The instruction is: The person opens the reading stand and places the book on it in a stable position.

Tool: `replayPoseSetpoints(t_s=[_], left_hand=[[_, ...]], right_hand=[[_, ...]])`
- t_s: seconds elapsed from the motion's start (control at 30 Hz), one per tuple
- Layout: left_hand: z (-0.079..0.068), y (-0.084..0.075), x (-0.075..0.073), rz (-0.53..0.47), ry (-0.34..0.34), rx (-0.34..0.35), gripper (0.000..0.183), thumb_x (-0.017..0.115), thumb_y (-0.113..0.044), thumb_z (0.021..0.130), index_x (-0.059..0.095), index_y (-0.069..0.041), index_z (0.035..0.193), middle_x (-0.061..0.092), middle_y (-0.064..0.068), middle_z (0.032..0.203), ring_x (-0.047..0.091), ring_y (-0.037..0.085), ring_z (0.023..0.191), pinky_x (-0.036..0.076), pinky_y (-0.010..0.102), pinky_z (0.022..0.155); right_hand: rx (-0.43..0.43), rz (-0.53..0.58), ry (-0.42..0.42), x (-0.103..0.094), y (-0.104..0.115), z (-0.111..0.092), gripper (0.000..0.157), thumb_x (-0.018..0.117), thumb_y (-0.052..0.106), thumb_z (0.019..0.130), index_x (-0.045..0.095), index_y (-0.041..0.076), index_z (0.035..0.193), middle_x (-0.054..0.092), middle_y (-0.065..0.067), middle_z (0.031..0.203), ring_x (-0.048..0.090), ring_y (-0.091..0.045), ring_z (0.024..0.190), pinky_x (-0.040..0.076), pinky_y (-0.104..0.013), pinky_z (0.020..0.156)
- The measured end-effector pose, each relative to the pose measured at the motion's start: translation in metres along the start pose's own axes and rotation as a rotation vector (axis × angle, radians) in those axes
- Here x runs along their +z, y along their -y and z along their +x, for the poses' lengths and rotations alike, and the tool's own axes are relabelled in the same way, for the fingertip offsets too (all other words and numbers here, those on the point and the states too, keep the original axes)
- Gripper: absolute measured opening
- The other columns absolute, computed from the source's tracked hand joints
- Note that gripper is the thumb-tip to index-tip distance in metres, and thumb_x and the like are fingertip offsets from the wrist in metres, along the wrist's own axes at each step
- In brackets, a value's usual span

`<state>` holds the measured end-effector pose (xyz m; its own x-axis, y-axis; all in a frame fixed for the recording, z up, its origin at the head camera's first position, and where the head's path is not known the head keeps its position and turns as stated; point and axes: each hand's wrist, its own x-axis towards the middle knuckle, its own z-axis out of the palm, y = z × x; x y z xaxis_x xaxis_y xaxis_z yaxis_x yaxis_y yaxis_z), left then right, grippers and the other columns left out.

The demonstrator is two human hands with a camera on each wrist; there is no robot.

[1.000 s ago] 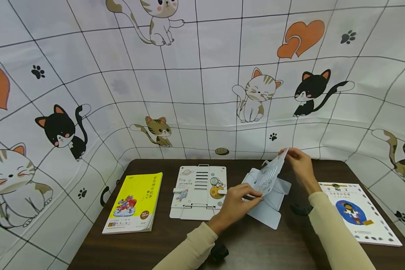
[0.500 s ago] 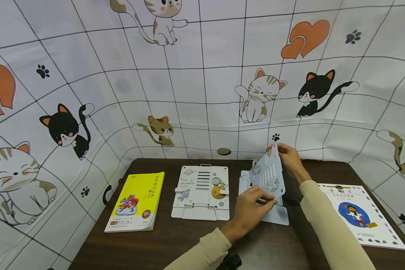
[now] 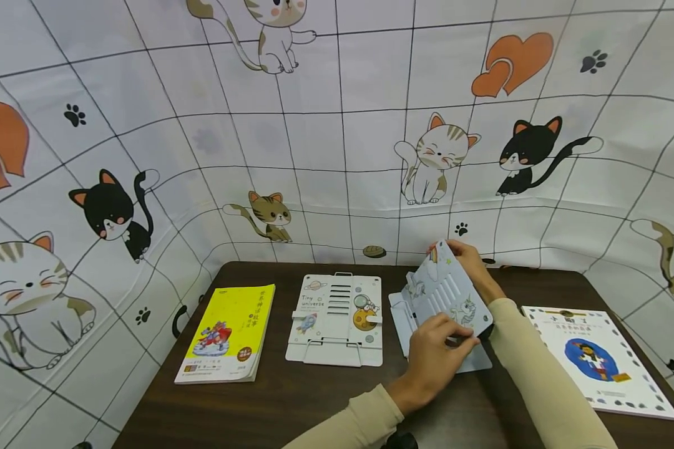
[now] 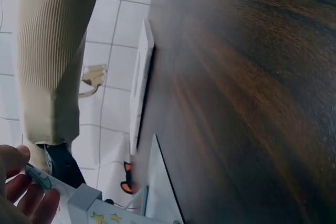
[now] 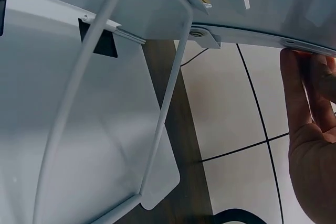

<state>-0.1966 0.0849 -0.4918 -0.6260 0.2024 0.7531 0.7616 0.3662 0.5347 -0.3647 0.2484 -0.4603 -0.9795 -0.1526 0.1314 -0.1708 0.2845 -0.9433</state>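
Observation:
A pale book stand (image 3: 446, 293) with a unicorn and rainbow print stands half unfolded on the table, its slotted panel tilted up over the flat base (image 3: 401, 318). My right hand (image 3: 474, 268) holds the panel's top edge from behind; in the right wrist view those fingers (image 5: 296, 87) grip its rim. Underneath, a bent wire support (image 5: 170, 90) spans between panel and base. My left hand (image 3: 435, 358) pinches the panel's lower edge. The left wrist view shows its fingers (image 4: 44, 203) by the printed edge, near a white page clip (image 4: 84, 200).
A second book stand (image 3: 337, 318), printed "Tiny universe", lies folded to the left. Farther left is a yellow book (image 3: 224, 333). At the right lies a white-covered book (image 3: 595, 362), partly behind my right forearm. A cat-print curtain (image 3: 314, 143) hangs behind the table (image 3: 314, 399).
The panel has swung round and now leans back, its printed face towards me. My right hand moved left with the top edge; my left hand shifted right with the lower edge.

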Motion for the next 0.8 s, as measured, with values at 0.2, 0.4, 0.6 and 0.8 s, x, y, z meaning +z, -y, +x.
replayPoseSetpoints(t_s=[0.2, 0.4, 0.6, 0.8], left_hand=[[-0.002, 0.010, -0.003, -0.011, 0.060, 0.006, 0.012, 0.086, -0.019, 0.092, 0.080, -0.014, 0.101, 0.070, -0.002, 0.092, 0.071, 0.005, 0.084, 0.051, 0.002, 0.078], [0.012, 0.020, -0.018, -0.104, 0.108, -0.097, 0.007, 0.077, -0.012, 0.099, 0.075, -0.010, 0.105, 0.073, 0.003, 0.095, 0.071, 0.004, 0.087, 0.055, 0.007, 0.077], [0.033, 0.037, -0.031, -0.107, 0.117, -0.221, 0.005, 0.075, -0.011, 0.100, 0.074, -0.008, 0.103, 0.075, 0.003, 0.096, 0.070, 0.004, 0.087, 0.055, 0.009, 0.074], [0.047, 0.053, -0.037, -0.156, 0.125, -0.325, 0.008, 0.078, -0.018, 0.099, 0.080, -0.011, 0.103, 0.077, 0.002, 0.098, 0.068, 0.002, 0.087, 0.056, 0.013, 0.075]], right_hand=[[0.024, -0.100, -0.042, -0.003, 0.002, -0.006, 0.044, 0.054, 0.017, 0.111, 0.056, -0.007, 0.148, 0.064, -0.030, 0.142, 0.062, 0.008, 0.089, 0.053, -0.014, 0.078], [0.056, -0.094, -0.135, -0.015, -0.001, -0.032, 0.051, 0.054, 0.034, 0.113, 0.058, -0.006, 0.145, 0.077, 0.004, 0.112, 0.066, 0.006, 0.085, 0.057, -0.019, 0.073], [0.040, 0.033, -0.241, -0.016, -0.004, -0.068, 0.048, 0.057, 0.030, 0.112, 0.058, -0.011, 0.137, 0.068, 0.027, 0.089, 0.067, 0.007, 0.085, 0.057, -0.013, 0.076], [0.050, 0.132, -0.296, -0.009, -0.004, -0.108, 0.031, 0.063, 0.031, 0.109, 0.067, 0.003, 0.122, 0.073, 0.021, 0.088, 0.069, 0.001, 0.078, 0.057, -0.017, 0.069]])
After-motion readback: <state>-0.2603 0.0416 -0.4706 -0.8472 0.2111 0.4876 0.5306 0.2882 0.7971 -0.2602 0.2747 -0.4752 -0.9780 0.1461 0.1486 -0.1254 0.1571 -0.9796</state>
